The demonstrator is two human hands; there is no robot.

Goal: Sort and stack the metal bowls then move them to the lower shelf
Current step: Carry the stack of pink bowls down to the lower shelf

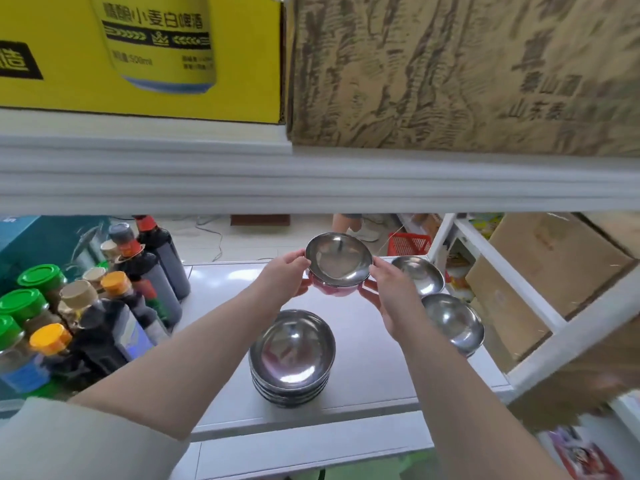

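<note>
Both hands hold one metal bowl [338, 259] in the air above the white shelf [221, 282], beyond the stack of bowls [292, 358] that stands near the shelf's front edge. The left hand [285, 277] cups the held bowl's left side, thumb at the rim and fingers curled underneath; the right hand [388, 296] clasps its right side the same way, thumb by the rim and fingers under the base. The bowl tilts slightly so its shiny inside faces the camera. To the right of the stack, two more bowls rest on the shelf near its right edge: a nearer bowl [452, 322], which seems to sit in another one, and a farther bowl [417, 279] just behind it, close to the right hand. To the left of the stack stand dark sauce bottles [152, 268] and jars with green lids [24, 303] and orange lids [50, 337]. Above, an upper shelf board [311, 181] carries a yellow carton [138, 53] and a brown cardboard box [464, 71]. Further right of the stack, past a white shelf frame [512, 271], sit more cardboard boxes [554, 258].
</note>
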